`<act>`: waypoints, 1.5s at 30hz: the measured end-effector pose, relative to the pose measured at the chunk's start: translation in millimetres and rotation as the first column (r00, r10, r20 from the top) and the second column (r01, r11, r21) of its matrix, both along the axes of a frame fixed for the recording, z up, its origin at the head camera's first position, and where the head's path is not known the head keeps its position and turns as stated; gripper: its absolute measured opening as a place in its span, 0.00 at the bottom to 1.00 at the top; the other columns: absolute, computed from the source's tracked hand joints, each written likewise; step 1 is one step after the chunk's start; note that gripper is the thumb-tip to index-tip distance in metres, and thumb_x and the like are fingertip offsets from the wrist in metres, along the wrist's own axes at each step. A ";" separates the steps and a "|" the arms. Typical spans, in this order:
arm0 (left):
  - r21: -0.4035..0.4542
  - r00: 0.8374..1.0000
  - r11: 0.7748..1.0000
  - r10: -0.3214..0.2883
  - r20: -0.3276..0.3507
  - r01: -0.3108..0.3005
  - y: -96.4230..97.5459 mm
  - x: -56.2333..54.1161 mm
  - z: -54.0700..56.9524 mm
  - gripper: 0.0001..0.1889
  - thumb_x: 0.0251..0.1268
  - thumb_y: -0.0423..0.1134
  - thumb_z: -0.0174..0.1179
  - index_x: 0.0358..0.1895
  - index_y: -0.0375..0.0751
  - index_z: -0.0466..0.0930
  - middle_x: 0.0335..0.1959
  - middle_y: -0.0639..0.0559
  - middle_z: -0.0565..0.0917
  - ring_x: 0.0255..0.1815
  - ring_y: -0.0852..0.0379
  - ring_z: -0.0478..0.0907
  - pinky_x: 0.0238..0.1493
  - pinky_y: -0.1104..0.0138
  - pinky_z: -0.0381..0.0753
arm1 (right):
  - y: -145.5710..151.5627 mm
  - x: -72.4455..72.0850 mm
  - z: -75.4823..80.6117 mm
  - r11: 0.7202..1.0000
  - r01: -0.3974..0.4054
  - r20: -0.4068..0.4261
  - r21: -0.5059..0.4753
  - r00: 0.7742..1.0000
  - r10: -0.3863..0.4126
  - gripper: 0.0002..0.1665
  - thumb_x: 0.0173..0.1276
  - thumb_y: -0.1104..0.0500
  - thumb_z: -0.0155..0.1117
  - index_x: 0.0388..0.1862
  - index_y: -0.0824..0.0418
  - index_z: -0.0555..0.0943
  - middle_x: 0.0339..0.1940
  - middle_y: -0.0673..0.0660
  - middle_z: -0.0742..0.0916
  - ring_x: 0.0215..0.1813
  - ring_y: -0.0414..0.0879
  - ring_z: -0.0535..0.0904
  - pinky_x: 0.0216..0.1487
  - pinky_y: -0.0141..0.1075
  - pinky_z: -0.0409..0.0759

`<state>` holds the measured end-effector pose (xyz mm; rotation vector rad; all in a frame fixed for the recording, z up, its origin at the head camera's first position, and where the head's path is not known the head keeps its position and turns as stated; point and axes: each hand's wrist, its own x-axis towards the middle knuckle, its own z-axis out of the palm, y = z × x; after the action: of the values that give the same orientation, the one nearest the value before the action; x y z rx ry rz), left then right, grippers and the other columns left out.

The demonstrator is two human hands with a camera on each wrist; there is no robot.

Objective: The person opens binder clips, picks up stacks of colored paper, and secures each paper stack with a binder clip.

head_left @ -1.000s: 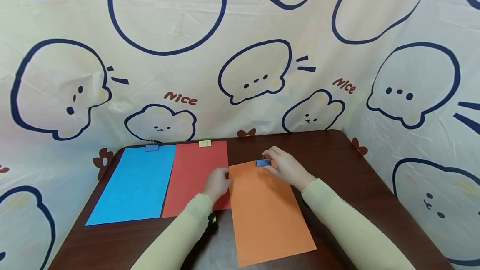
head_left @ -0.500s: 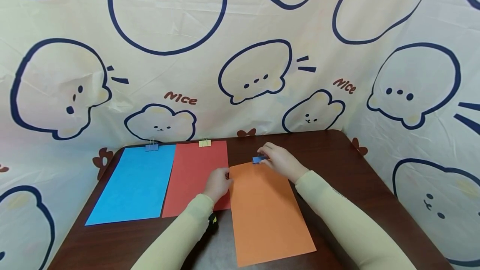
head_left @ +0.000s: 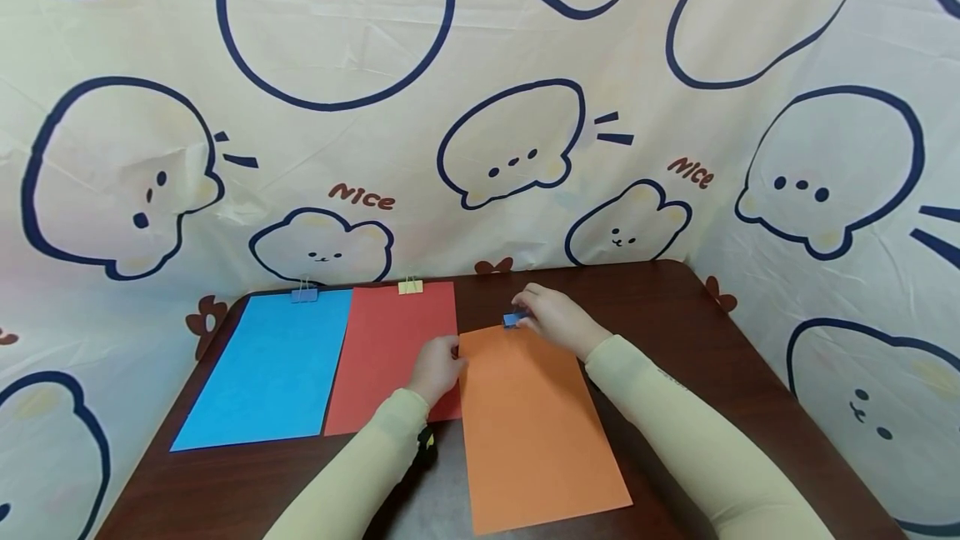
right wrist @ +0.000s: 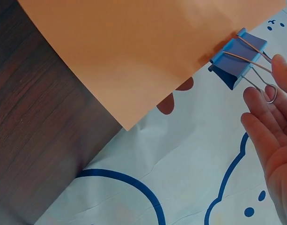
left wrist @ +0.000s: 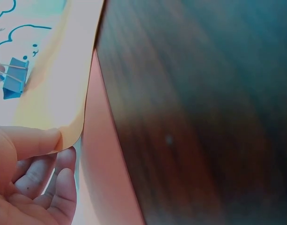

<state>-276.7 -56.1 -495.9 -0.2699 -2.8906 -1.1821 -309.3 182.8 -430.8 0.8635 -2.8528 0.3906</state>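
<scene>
A sheet of orange paper is held up at its top left corner by my left hand. In the left wrist view the thumb presses that corner against curled fingers. My right hand pinches the wire handles of a blue binder clip at the sheet's top edge. The right wrist view shows the thumb on one handle and fingers on the other, with the clip's mouth right at the paper edge. Part of the clip is hidden behind the hand in the head view.
Left of the orange sheet lie red paper with a yellow binder clip and blue paper with another blue binder clip. All are on a dark wooden table. A cartoon-printed cloth hangs behind it.
My right hand has shifted the binder clip left and slightly away, from overlapping the orange sheet to its top edge. The left hand keeps its hold on the corner.
</scene>
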 end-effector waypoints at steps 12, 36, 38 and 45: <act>0.016 1.000 1.000 -0.003 0.010 0.003 -1.2 0.2 -0.5 0.05 0.65 0.29 0.68 0.33 0.36 0.81 0.22 0.49 0.77 0.20 0.57 0.68 0.27 0.68 0.70 | -2.9 -5.6 1.3 0.999 -0.013 0.021 0.041 1.000 0.012 0.18 0.71 0.57 0.70 0.56 0.63 0.83 0.51 0.56 0.84 0.50 0.45 0.85 0.56 0.37 0.84; 0.032 1.000 0.999 0.015 0.003 -0.015 -1.0 -0.6 -3.2 0.08 0.64 0.28 0.69 0.29 0.37 0.79 0.24 0.48 0.79 0.24 0.55 0.70 0.28 0.67 0.71 | -3.2 -16.2 3.1 1.000 -0.012 0.107 0.029 0.994 0.009 0.17 0.72 0.56 0.70 0.56 0.63 0.85 0.48 0.55 0.85 0.49 0.44 0.84 0.53 0.36 0.84; 0.033 1.000 0.999 0.016 0.002 -0.016 -1.1 -0.6 -3.3 0.08 0.64 0.28 0.69 0.29 0.37 0.79 0.24 0.48 0.79 0.24 0.55 0.70 0.28 0.67 0.71 | -3.6 -15.9 1.8 0.999 -0.010 0.112 0.034 0.994 0.006 0.17 0.72 0.57 0.70 0.55 0.63 0.85 0.47 0.54 0.85 0.49 0.44 0.84 0.53 0.37 0.84; 0.039 1.000 0.999 0.016 -0.005 -0.016 -0.2 0.0 -3.0 0.10 0.65 0.27 0.68 0.28 0.37 0.77 0.23 0.48 0.78 0.24 0.55 0.69 0.28 0.67 0.69 | -4.5 -12.8 -3.0 0.998 -0.016 0.108 0.057 0.994 0.010 0.17 0.72 0.56 0.70 0.55 0.63 0.85 0.46 0.55 0.85 0.47 0.44 0.83 0.54 0.38 0.84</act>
<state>-276.7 -56.3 -498.9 -0.2484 -2.8562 -1.2324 -322.1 178.3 -433.8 0.8983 -2.9724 0.3680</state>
